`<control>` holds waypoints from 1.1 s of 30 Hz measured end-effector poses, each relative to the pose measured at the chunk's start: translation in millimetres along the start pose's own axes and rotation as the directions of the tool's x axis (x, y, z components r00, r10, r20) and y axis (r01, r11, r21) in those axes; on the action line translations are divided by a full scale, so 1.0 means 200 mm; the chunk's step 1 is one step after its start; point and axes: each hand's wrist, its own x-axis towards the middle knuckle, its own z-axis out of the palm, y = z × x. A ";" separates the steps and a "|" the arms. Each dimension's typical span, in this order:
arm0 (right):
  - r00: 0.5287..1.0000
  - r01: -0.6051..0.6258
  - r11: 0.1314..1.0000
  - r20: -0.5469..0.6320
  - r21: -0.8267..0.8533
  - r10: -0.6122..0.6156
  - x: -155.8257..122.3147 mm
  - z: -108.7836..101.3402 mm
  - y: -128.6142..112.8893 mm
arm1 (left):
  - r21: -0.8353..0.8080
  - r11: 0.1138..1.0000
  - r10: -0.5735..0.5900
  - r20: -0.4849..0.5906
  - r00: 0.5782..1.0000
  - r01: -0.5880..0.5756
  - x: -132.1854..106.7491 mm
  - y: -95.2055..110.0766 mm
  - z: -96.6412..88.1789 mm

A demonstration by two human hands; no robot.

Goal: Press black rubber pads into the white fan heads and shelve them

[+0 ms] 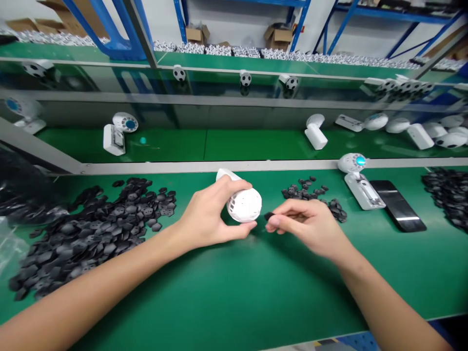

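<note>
My left hand grips a white plastic device with a round head, thumb below and fingers above. The head's pale face, with slots at its left side, is turned towards me. Just to the right, my right hand pinches a small black plastic piece between thumb and fingertips, a short gap from the round head. Behind that hand lies a small heap of black pieces, partly covered by it. A much larger pile of black pentagon-like pieces spreads left of my left forearm.
A white device with a blue light lies at the right, against a black phone. More black pieces are at the far right. A metal rail runs behind the green work surface; several white devices stand on the strip beyond.
</note>
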 end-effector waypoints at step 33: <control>0.940 0.319 0.847 0.030 -0.425 -0.338 0.01 0.15 0.01 | -0.170 0.939 -0.269 0.178 0.947 0.298 -0.06 0.04 0.10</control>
